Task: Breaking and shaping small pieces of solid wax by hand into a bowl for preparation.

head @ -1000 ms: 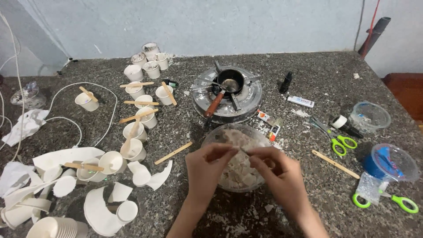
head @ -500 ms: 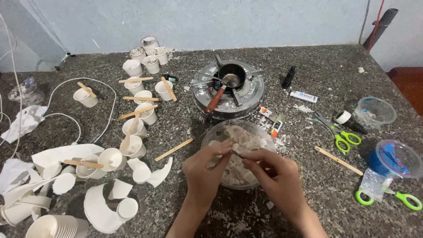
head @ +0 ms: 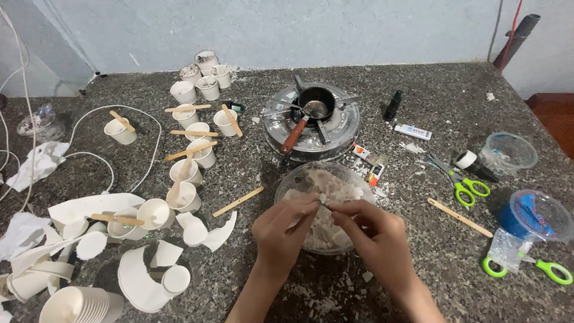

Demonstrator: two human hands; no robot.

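Note:
A clear round bowl (head: 291,179) filled with pale wax chunks (head: 330,186) sits on the speckled stone table, just in front of me. Both hands hover over its near half. My left hand (head: 281,230) and my right hand (head: 373,236) pinch a small pale piece between their fingertips, which meet above the bowl. Behind the bowl stands a round metal stove (head: 311,122) carrying a small black pot with a reddish handle (head: 296,134).
Several white paper cups (head: 197,152) with wooden sticks stand at the left, torn cup pieces (head: 137,281) lie near the front left. Green scissors (head: 463,188), a wooden stick (head: 459,218), clear containers (head: 508,152) and a blue-filled cup (head: 532,215) lie at the right.
My hands have stayed over the bowl, fingertips working together on the small piece. The view has shifted slightly; nothing else has moved.

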